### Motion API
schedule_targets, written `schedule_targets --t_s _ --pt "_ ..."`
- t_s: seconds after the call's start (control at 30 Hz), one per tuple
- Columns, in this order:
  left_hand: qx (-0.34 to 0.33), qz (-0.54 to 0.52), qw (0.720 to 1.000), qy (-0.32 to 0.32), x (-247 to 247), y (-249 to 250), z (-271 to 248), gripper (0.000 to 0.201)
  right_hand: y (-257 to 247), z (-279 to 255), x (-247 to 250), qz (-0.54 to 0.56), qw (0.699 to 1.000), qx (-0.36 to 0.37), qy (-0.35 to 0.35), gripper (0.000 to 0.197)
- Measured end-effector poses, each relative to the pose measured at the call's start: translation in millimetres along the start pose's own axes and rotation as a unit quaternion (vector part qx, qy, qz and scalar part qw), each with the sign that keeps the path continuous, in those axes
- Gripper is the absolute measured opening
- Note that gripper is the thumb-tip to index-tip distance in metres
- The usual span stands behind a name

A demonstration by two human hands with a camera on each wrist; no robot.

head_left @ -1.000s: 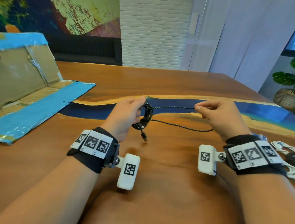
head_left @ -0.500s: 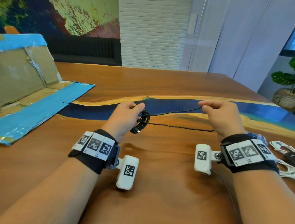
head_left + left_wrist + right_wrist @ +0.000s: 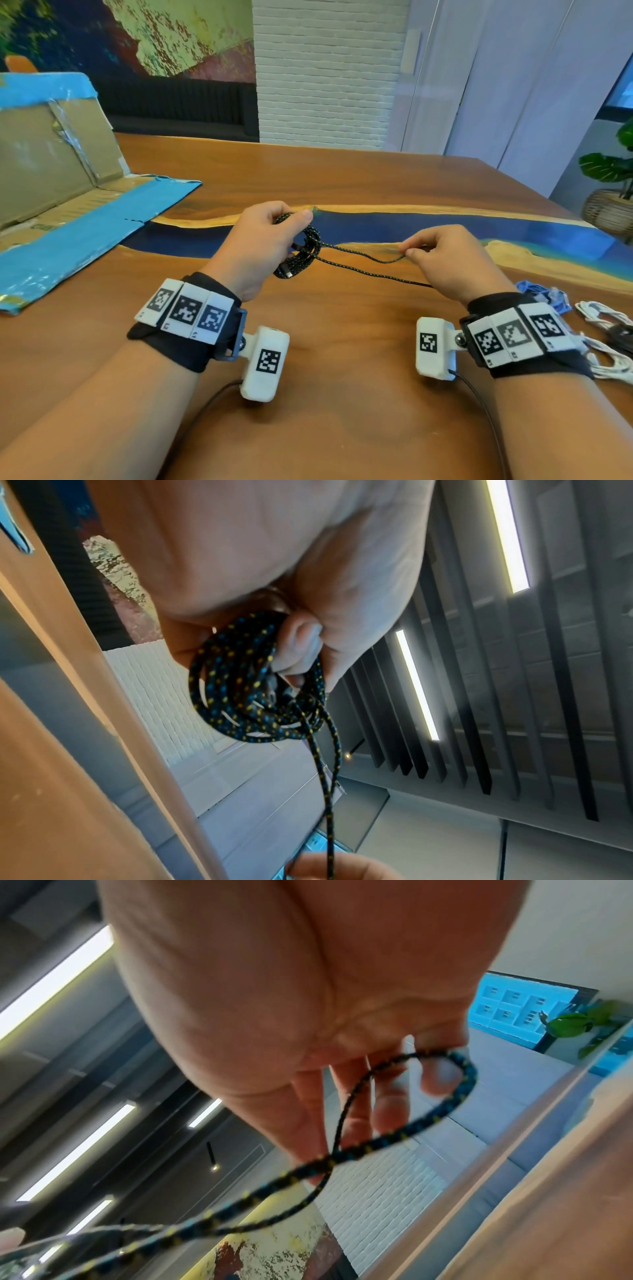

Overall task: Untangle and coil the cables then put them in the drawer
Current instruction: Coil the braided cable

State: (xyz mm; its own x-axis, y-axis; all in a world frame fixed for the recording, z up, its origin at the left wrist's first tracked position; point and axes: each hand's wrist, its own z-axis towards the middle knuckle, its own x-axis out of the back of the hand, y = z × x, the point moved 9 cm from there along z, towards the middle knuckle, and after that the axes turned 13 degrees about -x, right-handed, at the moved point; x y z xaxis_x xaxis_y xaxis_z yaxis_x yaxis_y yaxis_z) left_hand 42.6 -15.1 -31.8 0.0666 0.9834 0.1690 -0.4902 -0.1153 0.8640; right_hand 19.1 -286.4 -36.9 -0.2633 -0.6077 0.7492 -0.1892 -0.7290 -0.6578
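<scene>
We hold the braided cable [image 3: 356, 263] above the table [image 3: 342, 394]: our left hand [image 3: 260, 246] grips the wound coil [image 3: 253, 693], our right hand [image 3: 448, 260] pinches the loose tail, seemingly in a small loop. It looks light, limp and grippy; best taken by the bundled turns so they don't spring apart.

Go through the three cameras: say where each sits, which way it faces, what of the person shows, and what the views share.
Head: worn on the head, faces forward and down at the table; both forearms, left hand and right hand show.
Left wrist: under the left wrist, looks along the palm up to the ceiling; fingers grip the coil.
Right wrist: under the right wrist, looks up likewise; fingers hold a cable loop.
Shared: the speckled braided cable, seen in all three views.
</scene>
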Motion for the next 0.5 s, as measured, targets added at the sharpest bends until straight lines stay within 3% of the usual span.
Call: schedule_targets --t_s 0.1,0.17,0.2,0.27,0.37,0.5 --pt "0.005 0.003 1.000 0.009 -1 -4 -1 0.031 -17 -6 -3 -0.011 0.998 0.055 0.029 0.022" --pt "0.011 0.001 1.000 0.017 -2 -8 -1 0.030 -42 -24 5 0.034 0.989 0.120 0.083 0.014" --pt "0.014 0.002 1.000 0.022 -3 -10 -1 0.029 -55 -34 3 0.063 0.984 0.149 0.078 0.006" --pt "0.021 0.002 0.999 0.026 -5 -13 -2 0.027 -74 -51 -16 0.097 0.980 0.175 0.002 0.015" --pt "0.029 -0.006 0.999 0.019 -10 -17 -3 0.029 -85 -66 -50 0.050 0.981 0.159 -0.105 0.024" --pt "0.028 -0.003 1.000 0.012 -11 -15 -4 0.031 -82 -72 -73 0.041 0.970 0.136 -0.195 0.017"
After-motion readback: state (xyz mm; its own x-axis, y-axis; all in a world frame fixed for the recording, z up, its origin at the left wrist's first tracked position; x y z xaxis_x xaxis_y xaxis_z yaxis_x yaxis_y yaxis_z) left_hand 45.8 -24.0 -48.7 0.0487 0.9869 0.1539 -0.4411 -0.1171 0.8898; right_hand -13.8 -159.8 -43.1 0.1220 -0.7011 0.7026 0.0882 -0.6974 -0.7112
